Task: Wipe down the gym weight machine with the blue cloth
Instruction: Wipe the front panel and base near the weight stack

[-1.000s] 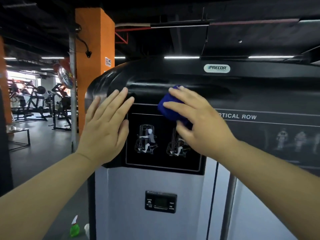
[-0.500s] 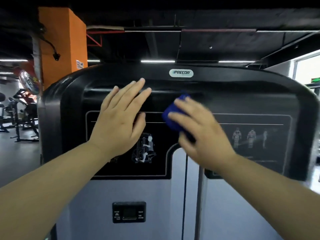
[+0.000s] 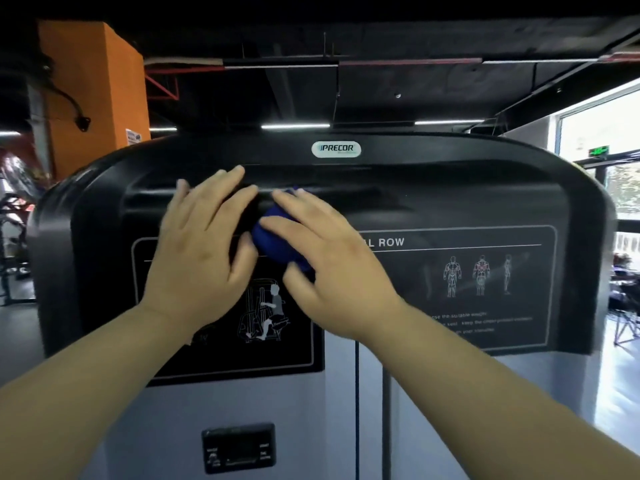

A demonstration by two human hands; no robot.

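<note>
The gym weight machine (image 3: 450, 202) fills the view: a black rounded top shroud with a Precor badge and printed exercise diagrams, over a grey lower body. The blue cloth (image 3: 273, 242) is bunched against the black panel near its middle. My right hand (image 3: 322, 265) lies over the cloth, fingers spread across it and thumb beneath, pressing it to the panel. My left hand (image 3: 204, 251) rests flat on the panel just left of the cloth, fingers straight and blurred by motion. Most of the cloth is hidden under my right hand.
A small black display (image 3: 239, 448) sits low on the grey body. An orange pillar (image 3: 97, 98) stands behind the machine at the left, with other gym equipment (image 3: 14, 237) beyond. Bright windows (image 3: 609, 161) and chairs lie to the right.
My view has shifted right along the machine's front, so the right half of the panel shows. Both hands stayed on the upper panel and drew closer together; the cloth moved slightly across the black surface.
</note>
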